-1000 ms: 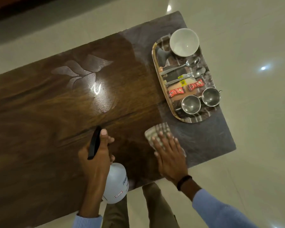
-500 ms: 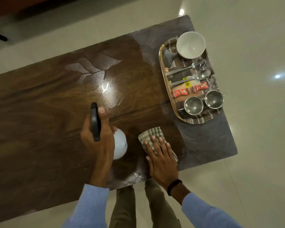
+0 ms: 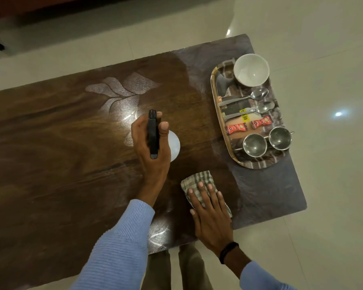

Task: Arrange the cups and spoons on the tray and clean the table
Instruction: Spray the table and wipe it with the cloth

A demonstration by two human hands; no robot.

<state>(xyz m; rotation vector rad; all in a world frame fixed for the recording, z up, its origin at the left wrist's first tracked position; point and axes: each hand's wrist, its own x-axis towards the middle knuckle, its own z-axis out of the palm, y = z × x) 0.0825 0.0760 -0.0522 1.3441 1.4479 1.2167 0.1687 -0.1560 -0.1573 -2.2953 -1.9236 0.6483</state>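
Cups point(image 3: 254, 145) and spoons point(image 3: 247, 98) already sit on the tray point(image 3: 215, 97) at the table's point(image 3: 50, 164) right end. Wiping remains: the left hand point(image 3: 150, 147) grips a spray bottle point(image 3: 174, 147) mid-table, while the right hand point(image 3: 212, 214) presses flat on a checked cloth point(image 3: 197, 181) near the front edge.

Tray point(image 3: 215, 95) at the table's point(image 3: 50, 164) right end; hands at the near middle.
On the tray, far to near: bowl point(image 3: 251, 70), two spoons point(image 3: 244, 98) point(image 3: 249, 110), two sachets point(image 3: 236, 129) point(image 3: 261, 122), two cups point(image 3: 254, 145) point(image 3: 280, 138) side by side. Left hand point(image 3: 150, 147) grips a spray bottle point(image 3: 175, 148) over mid-table; right hand point(image 3: 211, 214) lies flat on a cloth point(image 3: 197, 182) just right of it, nearer the front edge.
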